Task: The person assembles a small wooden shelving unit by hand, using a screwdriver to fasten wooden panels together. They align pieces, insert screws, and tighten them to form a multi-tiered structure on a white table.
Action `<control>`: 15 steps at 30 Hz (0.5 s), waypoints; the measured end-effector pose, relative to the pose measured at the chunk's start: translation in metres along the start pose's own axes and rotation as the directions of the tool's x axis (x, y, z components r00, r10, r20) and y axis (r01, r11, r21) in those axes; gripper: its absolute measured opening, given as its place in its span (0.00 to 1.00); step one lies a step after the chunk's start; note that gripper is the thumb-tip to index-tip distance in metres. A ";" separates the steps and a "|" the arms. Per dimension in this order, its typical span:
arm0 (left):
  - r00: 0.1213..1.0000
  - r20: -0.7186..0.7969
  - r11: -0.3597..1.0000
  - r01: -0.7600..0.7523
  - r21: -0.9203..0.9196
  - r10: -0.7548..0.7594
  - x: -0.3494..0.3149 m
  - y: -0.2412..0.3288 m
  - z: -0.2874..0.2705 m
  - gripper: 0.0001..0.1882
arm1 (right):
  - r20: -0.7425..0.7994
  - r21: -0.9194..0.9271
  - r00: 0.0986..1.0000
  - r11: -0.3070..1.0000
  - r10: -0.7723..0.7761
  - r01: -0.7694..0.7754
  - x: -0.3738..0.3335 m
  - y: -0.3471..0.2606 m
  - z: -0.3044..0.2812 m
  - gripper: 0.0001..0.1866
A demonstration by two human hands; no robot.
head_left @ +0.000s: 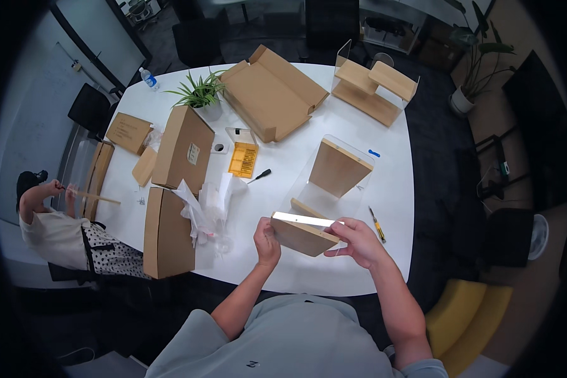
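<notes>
Close in front of me, a light wooden board (302, 237) is held tilted, with its bright upper edge toward the far side. Its left end is gripped by my left hand (268, 243), fingers closed around it. At the other end my right hand (357, 242) is closed on the board, thumb and fingers on either side. Just beyond lies a clear plastic panel (311, 169) with an upright wooden board (340, 167) on it. Another wooden piece, partly hidden, shows behind the held board.
Right of my hands lies a yellow-handled screwdriver (377, 224); a black screwdriver (260, 176) lies near an orange tool case (243, 159). Tall cardboard boxes (170, 233) stand left. A wood-and-clear-plastic shelf (375, 88) stands far right. Another person (63, 227) handles a strip at left.
</notes>
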State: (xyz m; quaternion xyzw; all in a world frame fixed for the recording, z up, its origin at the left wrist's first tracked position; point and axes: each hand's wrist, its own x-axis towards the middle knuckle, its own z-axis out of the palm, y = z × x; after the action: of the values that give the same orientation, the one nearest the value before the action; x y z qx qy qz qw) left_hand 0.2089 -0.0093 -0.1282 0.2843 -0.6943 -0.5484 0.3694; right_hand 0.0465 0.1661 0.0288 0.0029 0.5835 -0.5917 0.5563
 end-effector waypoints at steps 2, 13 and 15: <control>1.000 0.012 1.000 -0.016 0.010 0.016 -0.004 -0.005 -0.002 0.28 | 0.003 0.119 1.000 0.992 -0.031 0.030 0.001 0.012 0.001 0.15; 0.854 0.418 0.951 0.287 0.117 -0.309 0.024 0.053 -0.054 0.26 | -0.062 0.231 0.983 0.956 -0.173 0.183 0.005 0.034 0.008 0.11; 0.730 0.535 0.864 0.503 0.001 -0.426 0.031 0.067 -0.058 0.28 | -0.057 0.239 0.983 0.954 -0.174 0.183 0.006 0.038 0.009 0.11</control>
State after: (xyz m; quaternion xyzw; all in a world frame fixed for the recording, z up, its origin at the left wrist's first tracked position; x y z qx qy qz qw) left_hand 0.2403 -0.0502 -0.0501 0.2633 -0.6324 -0.7275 0.0387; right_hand 0.0756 0.1671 0.0015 0.0288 0.5141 -0.7064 0.4857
